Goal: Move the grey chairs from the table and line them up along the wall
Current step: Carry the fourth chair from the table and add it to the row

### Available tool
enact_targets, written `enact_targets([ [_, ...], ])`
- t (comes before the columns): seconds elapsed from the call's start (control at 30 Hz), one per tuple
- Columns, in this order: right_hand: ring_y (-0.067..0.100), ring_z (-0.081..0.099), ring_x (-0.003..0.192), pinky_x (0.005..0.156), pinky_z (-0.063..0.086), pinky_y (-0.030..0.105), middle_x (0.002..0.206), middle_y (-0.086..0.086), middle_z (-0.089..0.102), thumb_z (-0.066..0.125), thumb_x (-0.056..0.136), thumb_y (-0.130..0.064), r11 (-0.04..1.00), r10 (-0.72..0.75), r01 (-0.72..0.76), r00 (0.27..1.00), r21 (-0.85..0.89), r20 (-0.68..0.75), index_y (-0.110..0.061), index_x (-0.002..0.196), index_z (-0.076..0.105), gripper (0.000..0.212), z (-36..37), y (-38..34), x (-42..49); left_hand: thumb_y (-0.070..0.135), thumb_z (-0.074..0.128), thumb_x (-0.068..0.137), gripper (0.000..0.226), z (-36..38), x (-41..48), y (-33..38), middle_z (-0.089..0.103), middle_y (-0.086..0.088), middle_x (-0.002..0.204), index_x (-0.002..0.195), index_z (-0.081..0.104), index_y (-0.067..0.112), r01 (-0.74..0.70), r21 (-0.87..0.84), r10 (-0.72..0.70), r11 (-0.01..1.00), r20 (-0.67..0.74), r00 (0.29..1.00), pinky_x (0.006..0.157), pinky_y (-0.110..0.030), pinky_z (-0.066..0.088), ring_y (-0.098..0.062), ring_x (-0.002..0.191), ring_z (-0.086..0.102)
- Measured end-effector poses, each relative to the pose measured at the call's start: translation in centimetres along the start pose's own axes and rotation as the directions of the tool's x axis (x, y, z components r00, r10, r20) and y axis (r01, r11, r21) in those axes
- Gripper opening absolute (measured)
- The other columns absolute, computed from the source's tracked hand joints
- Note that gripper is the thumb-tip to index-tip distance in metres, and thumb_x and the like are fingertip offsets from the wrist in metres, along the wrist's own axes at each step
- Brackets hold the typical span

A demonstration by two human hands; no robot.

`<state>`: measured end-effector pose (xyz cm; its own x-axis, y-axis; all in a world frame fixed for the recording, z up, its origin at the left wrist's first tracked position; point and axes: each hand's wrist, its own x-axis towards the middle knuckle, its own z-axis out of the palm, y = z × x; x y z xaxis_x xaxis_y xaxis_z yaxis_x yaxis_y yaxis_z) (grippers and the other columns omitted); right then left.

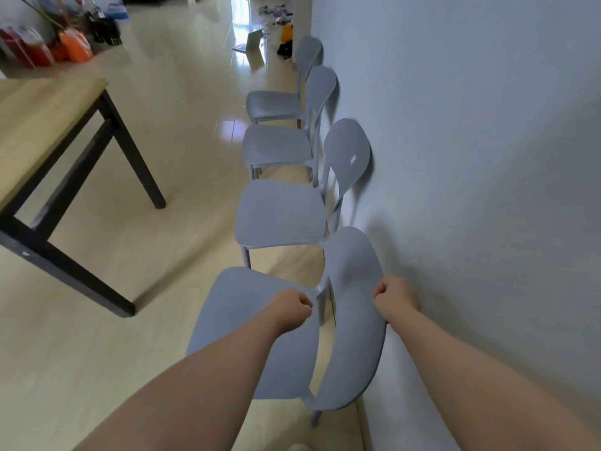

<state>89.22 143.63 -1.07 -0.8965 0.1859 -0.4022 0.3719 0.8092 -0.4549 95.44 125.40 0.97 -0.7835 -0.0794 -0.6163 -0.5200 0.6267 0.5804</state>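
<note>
Nearest grey chair (260,333): smooth plastic, curved back; 4 lined along wall (471,157).

Four plain grey chairs (279,213), a white wall (471,157), and a pale-wood, black-legged table (35,125).

To my right runs a plain pale wall (487,157). The glossy cream floor (182,102) reflects daylight from the far end. On my left stands a wooden-topped table (39,125) with black legs. Red and orange bags (48,47) sit beyond it.
</note>
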Motion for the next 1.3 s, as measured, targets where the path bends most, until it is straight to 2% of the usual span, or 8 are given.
enact_targets([
  [0.13,0.035,0.061,0.103,0.074,0.041,0.028,0.111,0.02,0.066,0.046,0.086,0.002,1.0,0.002,-0.002,0.998,0.0,-0.061,-0.016,0.078,0.056,0.022,-0.3,0.5,0.3,0.01,0.041,0.097,0.036,0.0,-0.2,0.4,0.059,-0.015,0.131,0.129,0.057,0.005,-0.008,0.009,0.008,1.0,-0.02,1.0,0.1,-0.034,0.045,-0.028,0.123,0.054],
  [0.33,0.035,0.056,0.107,0.09,0.048,0.034,0.122,0.021,0.056,0.037,0.089,0.004,0.998,-0.026,0.027,1.0,-0.061,0.005,-0.01,0.111,0.054,0.031,0.2,1.2,-1.2,0.009,0.04,0.097,0.036,0.8,0.1,0.8,0.059,-0.017,0.131,0.129,0.057,0.004,-0.002,0.032,0.003,0.999,-0.011,1.0,0.102,-0.036,0.045,-0.03,0.123,0.054],
  [0.5,0.027,0.048,0.081,0.08,0.054,0.037,0.095,0.012,0.051,0.038,0.082,0.005,0.999,-0.047,0.047,0.999,0.009,0.002,-0.018,0.079,0.044,0.024,0.0,2.2,-1.2,0.009,0.041,0.097,0.036,1.9,-0.1,2.0,0.059,-0.017,0.131,0.129,0.057,0.004,-0.013,0.026,0.013,1.0,0.002,1.0,0.101,-0.036,0.045,-0.031,0.123,0.054],
  [0.63,0.027,0.048,0.079,0.07,0.041,0.028,0.101,0.019,0.06,0.041,0.084,0.005,1.0,-0.031,0.031,1.0,0.005,-0.001,-0.017,0.08,0.046,0.023,-0.6,2.7,-1.1,0.009,0.04,0.098,0.036,2.3,-0.4,2.3,0.059,-0.018,0.131,0.129,0.057,0.003,-0.009,0.029,0.009,1.0,0.006,1.0,0.101,-0.036,0.045,-0.03,0.122,0.054],
  [0.77,0.03,0.053,0.085,0.07,0.035,0.024,0.111,0.021,0.064,0.043,0.085,0.004,0.998,-0.021,0.021,1.0,-0.054,-0.002,-0.017,0.082,0.046,0.022,-1.7,3.8,-0.8,0.009,0.04,0.098,0.036,2.7,-0.7,2.4,0.059,-0.017,0.131,0.13,0.056,0.004,-0.012,0.049,0.012,0.999,-0.001,1.0,0.102,-0.036,0.044,-0.03,0.123,0.054],
  [0.87,0.031,0.056,0.089,0.07,0.038,0.027,0.111,0.019,0.065,0.043,0.085,0.002,0.994,-0.004,0.001,1.0,-0.108,-0.025,-0.018,0.082,0.045,0.021,-2.9,5.0,-0.6,0.01,0.04,0.098,0.036,2.8,-0.6,2.4,0.059,-0.017,0.131,0.13,0.056,0.005,-0.011,0.06,0.012,0.998,-0.005,1.0,0.103,-0.036,0.044,-0.031,0.123,0.054],
  [0.97,0.033,0.06,0.102,0.082,0.047,0.031,0.114,0.019,0.063,0.043,0.086,0.002,0.99,-0.005,-0.005,0.998,-0.138,-0.07,-0.017,0.085,0.046,0.02,-3.7,5.6,-0.7,0.011,0.041,0.098,0.035,3.0,-0.5,2.5,0.06,-0.016,0.13,0.129,0.057,0.005,-0.011,0.063,0.012,0.998,-0.007,1.0,0.102,-0.036,0.045,-0.03,0.122,0.055],
  [1.3,0.036,0.058,0.112,0.091,0.047,0.035,0.122,0.023,0.06,0.036,0.09,0.006,0.993,0.035,-0.054,0.985,-0.105,-0.168,-0.004,0.11,0.058,0.031,-2.8,5.5,-1.3,0.011,0.041,0.098,0.035,2.9,-1.0,1.5,0.06,-0.014,0.129,0.129,0.057,0.007,0.009,0.058,-0.008,0.998,-0.015,1.0,0.101,-0.034,0.046,-0.027,0.121,0.055],
])
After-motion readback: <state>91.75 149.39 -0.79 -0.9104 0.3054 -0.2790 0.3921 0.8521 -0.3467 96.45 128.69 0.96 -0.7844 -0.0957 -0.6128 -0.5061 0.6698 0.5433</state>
